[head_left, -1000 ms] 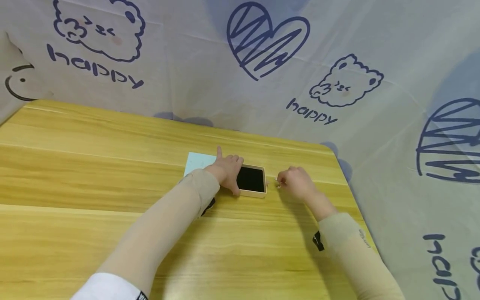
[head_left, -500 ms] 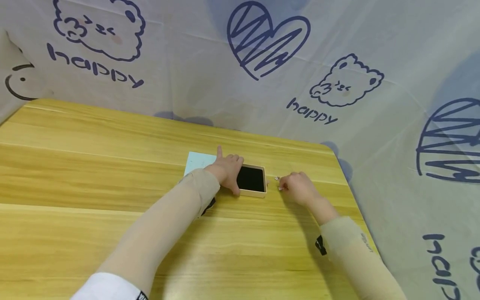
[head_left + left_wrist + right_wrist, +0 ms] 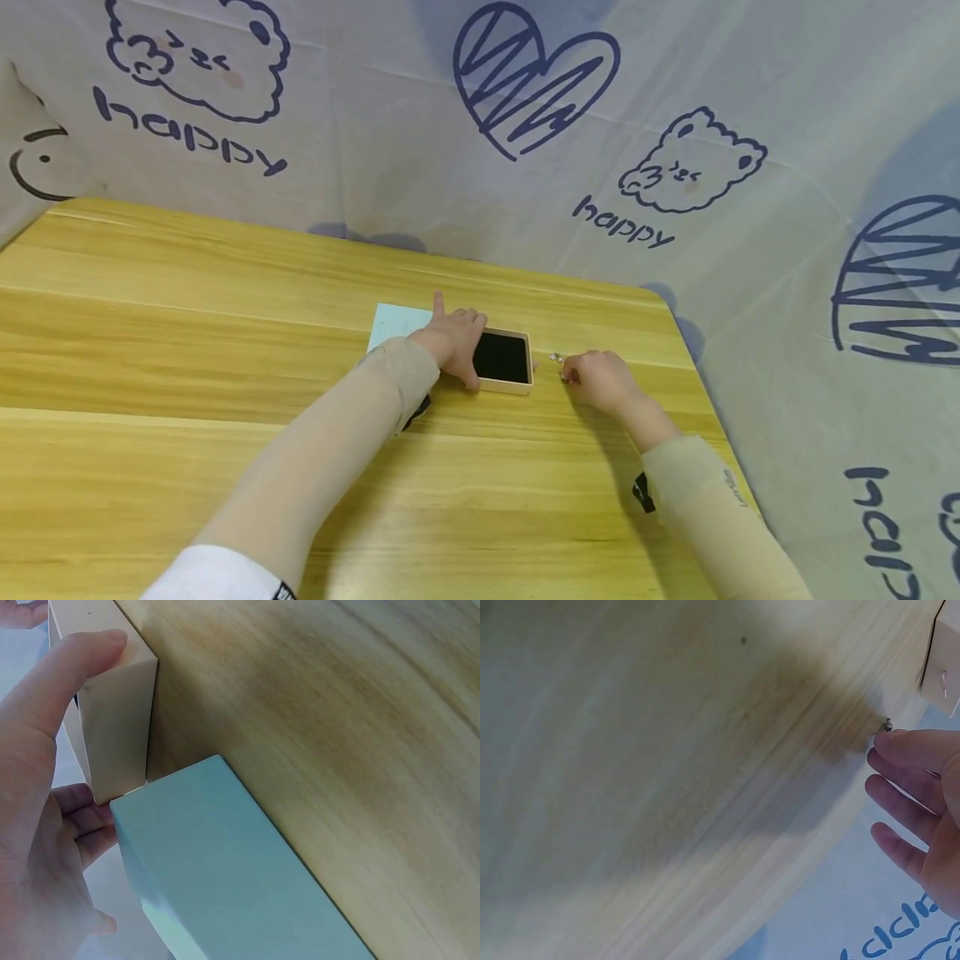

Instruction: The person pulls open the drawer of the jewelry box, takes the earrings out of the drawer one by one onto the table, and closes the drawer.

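Right hand (image 3: pixel 603 382) has edged away from the shiny trinkets (image 3: pixel 555 357) on the table (image 3: pixel 450 500) — grip nearly closed, seemingly pinching a small metal piece (image 3: pixel 888 724) near the cream box (image 3: pixel 507 387). Left hand (image 3: pixel 457 340), spread wide, clasps that box's sides — likely steadying it.

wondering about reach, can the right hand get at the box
Probably yes: the right hand is close to the uncovered end of the box, only shiny bits between them, while the left hand holds the other end. The right fingertips seem to pinch a small piece, though.
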### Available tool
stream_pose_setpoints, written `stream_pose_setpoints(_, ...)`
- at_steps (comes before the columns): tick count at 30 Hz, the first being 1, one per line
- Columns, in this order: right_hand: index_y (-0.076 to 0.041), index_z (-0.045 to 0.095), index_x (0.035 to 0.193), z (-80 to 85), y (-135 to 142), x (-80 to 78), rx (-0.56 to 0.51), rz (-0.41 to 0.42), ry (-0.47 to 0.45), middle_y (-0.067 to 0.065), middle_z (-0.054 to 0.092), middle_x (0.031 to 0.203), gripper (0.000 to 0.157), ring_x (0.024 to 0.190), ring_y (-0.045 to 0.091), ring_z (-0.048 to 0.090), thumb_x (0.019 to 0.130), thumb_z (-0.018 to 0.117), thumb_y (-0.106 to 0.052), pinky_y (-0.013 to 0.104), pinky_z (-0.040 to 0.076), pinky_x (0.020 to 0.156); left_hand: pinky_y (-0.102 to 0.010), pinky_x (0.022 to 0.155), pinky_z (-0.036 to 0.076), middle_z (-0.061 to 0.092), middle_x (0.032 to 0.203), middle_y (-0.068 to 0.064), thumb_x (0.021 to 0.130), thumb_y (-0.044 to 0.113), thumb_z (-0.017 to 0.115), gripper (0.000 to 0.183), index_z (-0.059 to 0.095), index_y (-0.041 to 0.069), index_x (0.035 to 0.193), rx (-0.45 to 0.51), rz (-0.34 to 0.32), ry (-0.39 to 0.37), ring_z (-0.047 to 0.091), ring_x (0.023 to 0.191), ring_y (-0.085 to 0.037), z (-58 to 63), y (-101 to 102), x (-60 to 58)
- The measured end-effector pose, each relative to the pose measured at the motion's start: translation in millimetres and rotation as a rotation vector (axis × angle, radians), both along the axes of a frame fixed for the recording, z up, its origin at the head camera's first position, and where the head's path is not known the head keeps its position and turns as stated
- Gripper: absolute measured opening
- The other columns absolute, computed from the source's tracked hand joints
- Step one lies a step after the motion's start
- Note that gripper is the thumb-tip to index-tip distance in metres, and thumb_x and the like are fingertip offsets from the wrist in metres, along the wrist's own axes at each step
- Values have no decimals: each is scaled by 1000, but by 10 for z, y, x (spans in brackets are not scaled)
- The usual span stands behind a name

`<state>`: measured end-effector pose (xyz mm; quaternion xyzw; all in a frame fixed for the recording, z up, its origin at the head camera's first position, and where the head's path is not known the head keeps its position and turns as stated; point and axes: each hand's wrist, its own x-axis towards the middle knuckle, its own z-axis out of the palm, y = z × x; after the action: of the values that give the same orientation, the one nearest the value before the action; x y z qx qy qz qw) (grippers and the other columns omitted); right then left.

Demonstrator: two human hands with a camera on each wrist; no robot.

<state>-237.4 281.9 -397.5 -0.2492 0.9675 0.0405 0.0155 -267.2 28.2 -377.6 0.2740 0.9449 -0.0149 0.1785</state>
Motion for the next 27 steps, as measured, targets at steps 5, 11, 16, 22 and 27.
stream_pose_setpoints(5,-10,72,88,28,5,-7,-17,-25,-21,4,72,84,12,77,21,66,79,67,-5,37,54,73,-65,111,-3,32,149,-9,73,60,68,101,22,8,146,3,2,2,32,138,-24,-9,0,-5)
stream_pose_setpoints(11,-7,71,92,64,-7,-24,-65,-85,-14,7,71,87,13,81,25,61,87,63,-16,41,51,76,-65,111,-3,33,149,-9,73,60,69,101,23,8,146,9,2,4,32,138,-24,-16,0,-5)
stream_pose_setpoints(16,-1,58,122,93,-69,-83,-206,-166,-60,17,63,117,43,109,36,56,93,55,-33,50,45,95,-65,111,-4,33,149,-10,73,61,68,101,23,7,146,7,-3,2,32,138,-25,-26,-4,-15)
stream_pose_setpoints(22,-1,35,142,188,-274,-175,-269,-136,-181,18,43,143,85,132,38,37,80,69,-48,56,27,109,-65,111,-3,33,149,-10,73,61,68,101,24,7,145,6,0,5,31,139,-24,-29,-7,-20)
stream_pose_setpoints(27,-4,24,148,163,-417,-230,-179,-39,-280,16,33,149,105,137,36,29,70,74,-55,60,21,110,-65,111,-3,33,149,-10,72,62,68,99,25,8,144,13,9,2,32,138,-25,-39,7,-24)
